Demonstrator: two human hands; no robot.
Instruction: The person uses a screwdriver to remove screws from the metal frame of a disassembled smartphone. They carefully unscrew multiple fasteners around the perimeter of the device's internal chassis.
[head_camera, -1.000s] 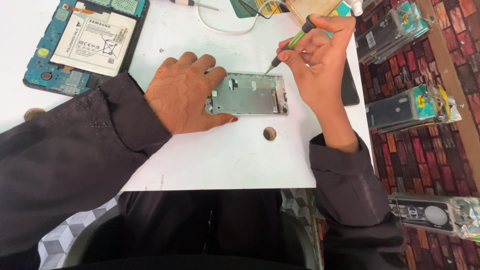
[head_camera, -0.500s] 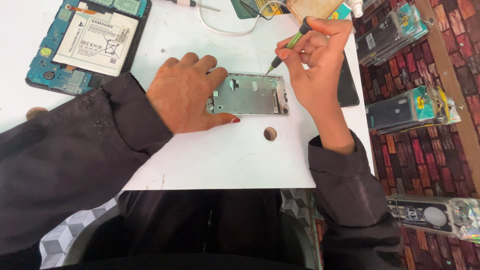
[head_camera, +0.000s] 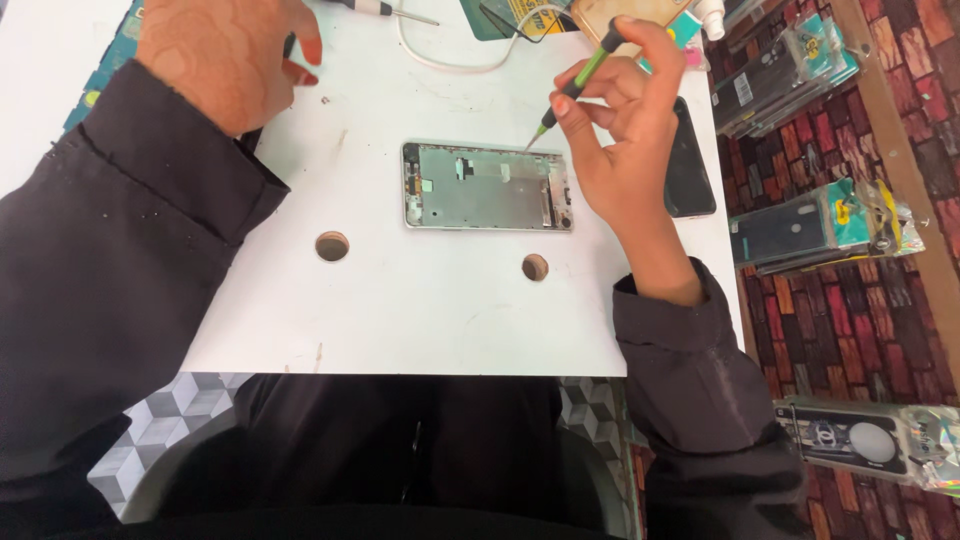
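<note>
One screwdriver (head_camera: 575, 88) in right hand (head_camera: 625, 150) slants tip-down-left toward phone frame (head_camera: 487, 186).

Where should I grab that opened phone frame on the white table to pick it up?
Take the phone frame by its two long edges, coming from above. It lies flat with nothing touching it, and the long edges are bare metal rim, which keeps fingers off the exposed parts inside.

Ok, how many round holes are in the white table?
2: one hole below the phone frame's left end, one hole below its right end. The arms may hide others.
</note>
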